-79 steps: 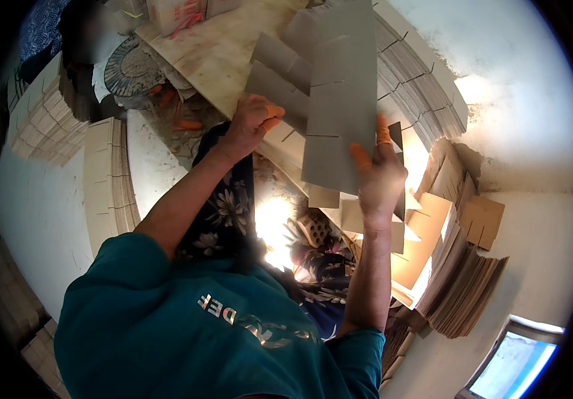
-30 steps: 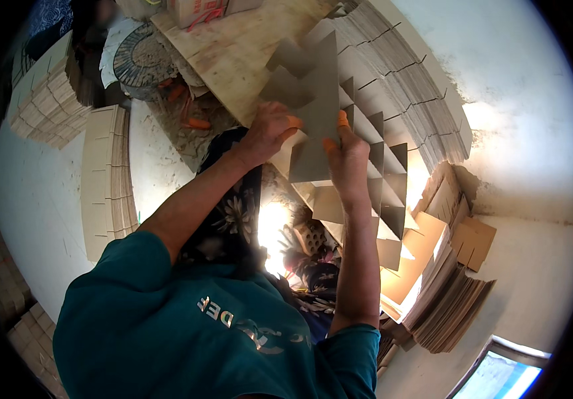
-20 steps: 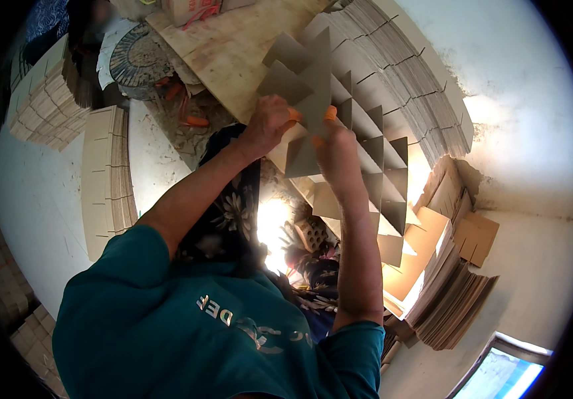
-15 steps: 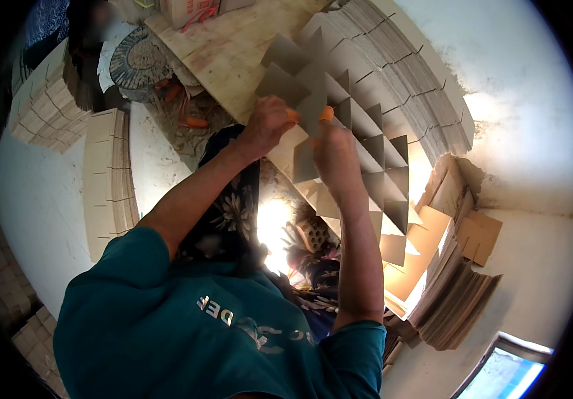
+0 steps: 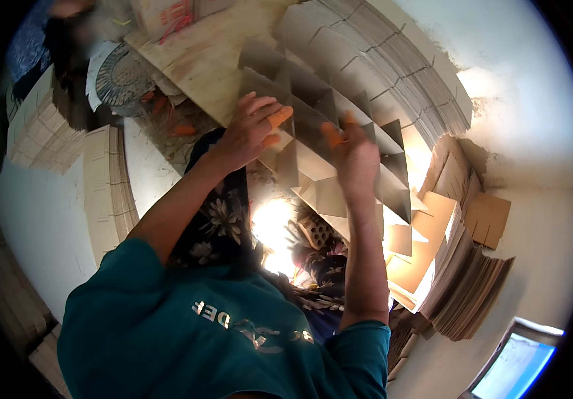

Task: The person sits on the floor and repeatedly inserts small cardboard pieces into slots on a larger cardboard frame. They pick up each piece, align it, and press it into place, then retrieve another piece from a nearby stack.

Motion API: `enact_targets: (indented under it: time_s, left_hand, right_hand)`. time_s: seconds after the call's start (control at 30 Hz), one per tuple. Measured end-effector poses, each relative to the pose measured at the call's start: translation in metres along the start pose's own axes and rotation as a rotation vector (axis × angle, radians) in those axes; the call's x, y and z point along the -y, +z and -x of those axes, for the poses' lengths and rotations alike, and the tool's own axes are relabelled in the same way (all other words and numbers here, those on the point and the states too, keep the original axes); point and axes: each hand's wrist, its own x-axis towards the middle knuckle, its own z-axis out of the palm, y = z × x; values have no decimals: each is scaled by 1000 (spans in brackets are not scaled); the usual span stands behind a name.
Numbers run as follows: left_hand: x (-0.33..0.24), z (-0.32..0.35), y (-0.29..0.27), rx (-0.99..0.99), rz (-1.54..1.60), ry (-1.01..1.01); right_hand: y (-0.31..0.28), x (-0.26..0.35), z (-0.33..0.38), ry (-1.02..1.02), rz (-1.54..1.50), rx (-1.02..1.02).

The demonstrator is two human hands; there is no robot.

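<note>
A cardboard divider grid [image 5: 320, 113] of interlocking grey-brown strips stands in front of me, on the right part of the wooden table. My left hand [image 5: 252, 130] is at its near left side, with fingers stretched and apart and orange covers on some of them. Over the cells hovers my right hand [image 5: 357, 156], slightly blurred, its orange-covered fingertips spread apart. Nothing shows in either hand; whether the fingertips touch the strips I cannot tell.
Slotted cardboard strips [image 5: 393, 60] are stacked behind the grid. More stacks stand at left [image 5: 107, 186] and lower right [image 5: 469, 292]. A round, ridged dark object [image 5: 123, 76] sits by the wooden table [image 5: 200, 63]. A bright glow [image 5: 273, 226] shows below my hands.
Both hands have let go of the divider strip they were pinching, and their fingers have spread. My left hand has moved slightly left, my right hand right and down.
</note>
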Motion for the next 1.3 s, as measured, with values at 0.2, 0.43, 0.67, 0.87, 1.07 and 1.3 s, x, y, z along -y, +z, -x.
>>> enact_targets:
  time_s: [0.2,0.43,0.67,0.87,1.07,1.3]
  left_hand:
    - [-3,-39,7,215,-66,132]
    - [37,-74,38,480,-124,270]
    - [15,-71,26,516,69,128]
    - [21,-54,19,403,59,234]
    - [-78,-63,-48,97,72,509]
    - [-193,-60,-30,13,299,740]
  right_hand:
    - [9,-104,29,119,-105,119]
    - [-19,-37,57,-131,-146,-89]
    - [24,-60,86,55,137,-3]
    - [14,-43,91,120,31,85]
    - [-96,34,104,108,154,80]
    - [-181,29,231,320,529,-103]
